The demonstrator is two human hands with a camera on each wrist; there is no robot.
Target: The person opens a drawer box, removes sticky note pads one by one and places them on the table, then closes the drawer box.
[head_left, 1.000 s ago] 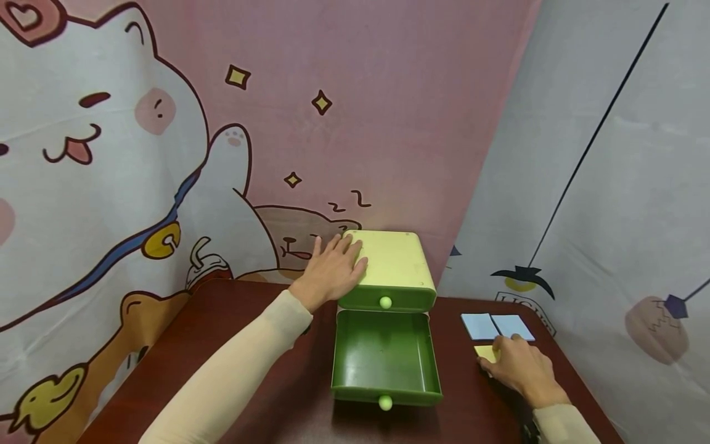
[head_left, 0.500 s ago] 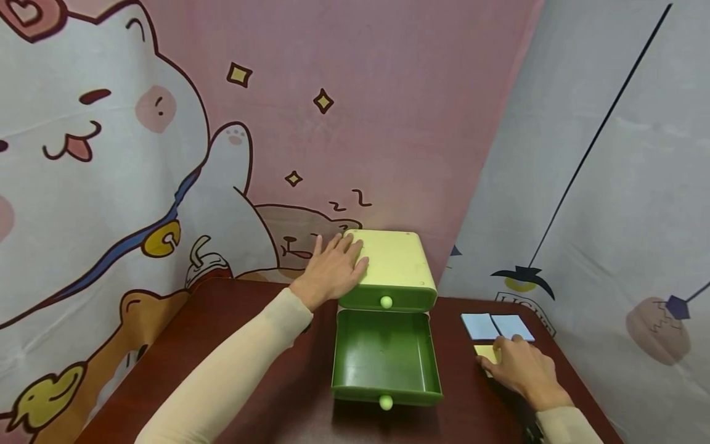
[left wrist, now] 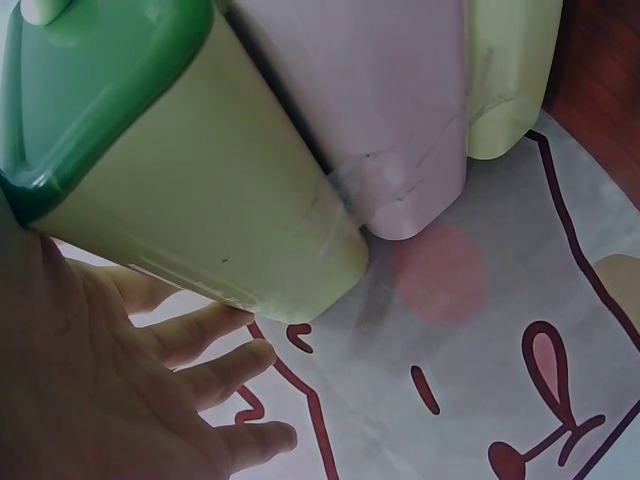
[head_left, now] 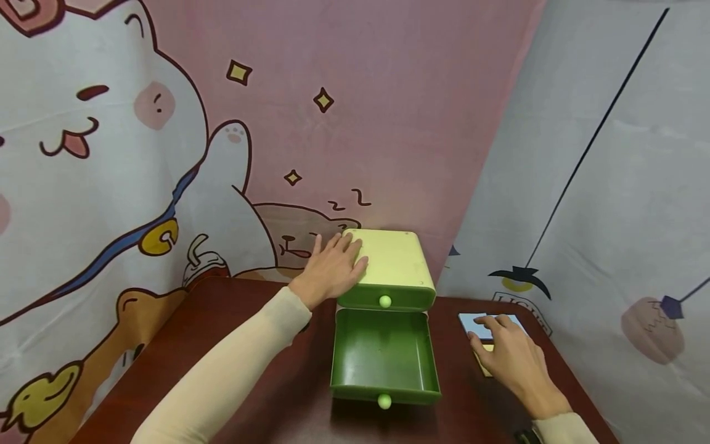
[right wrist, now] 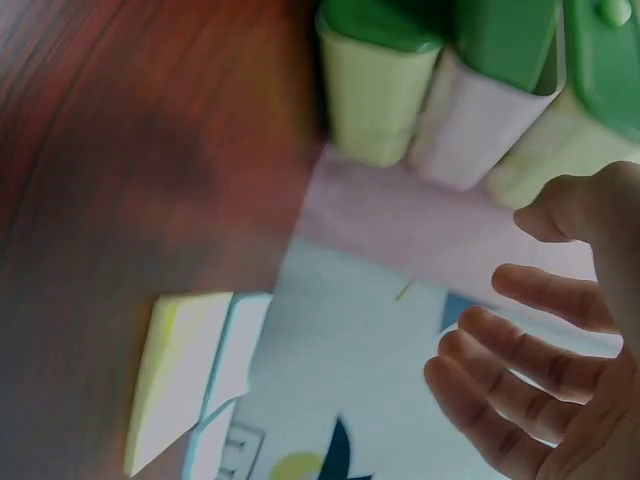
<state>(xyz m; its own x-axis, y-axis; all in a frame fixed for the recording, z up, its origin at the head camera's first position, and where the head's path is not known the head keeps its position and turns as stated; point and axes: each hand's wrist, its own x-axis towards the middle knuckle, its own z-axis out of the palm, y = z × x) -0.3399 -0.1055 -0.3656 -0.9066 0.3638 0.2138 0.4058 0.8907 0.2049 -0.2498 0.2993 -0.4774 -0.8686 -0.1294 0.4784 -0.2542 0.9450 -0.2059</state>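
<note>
On the table stands a small drawer cabinet (head_left: 396,256) with a pale yellow top and green drawer fronts. One green drawer (head_left: 383,351) is pulled out and nothing shows inside. My left hand (head_left: 330,268) rests on the cabinet's top left edge, fingers spread; the left wrist view shows this hand (left wrist: 130,370) along the yellow side. To the right, my right hand (head_left: 516,361) hovers over a yellow sticky note pad (head_left: 484,365), partly hiding it. Nothing is between its loosely bent fingers (right wrist: 530,350). Blue sticky note pads (head_left: 470,324) lie just behind the yellow one.
The dark red-brown table (head_left: 266,382) reaches to a cartoon-printed cloth (head_left: 421,123) hanging behind it. The cabinet's back stands close to this cloth. A pink tier (left wrist: 380,110) sits between the cabinet's yellow tiers. Round light green knobs (head_left: 384,401) stick out from the drawer fronts.
My right hand has let go of the yellow sticky note pad and risen a little above it, its fingers spreading. The left hand stays on the cabinet, and the drawer has not moved.
</note>
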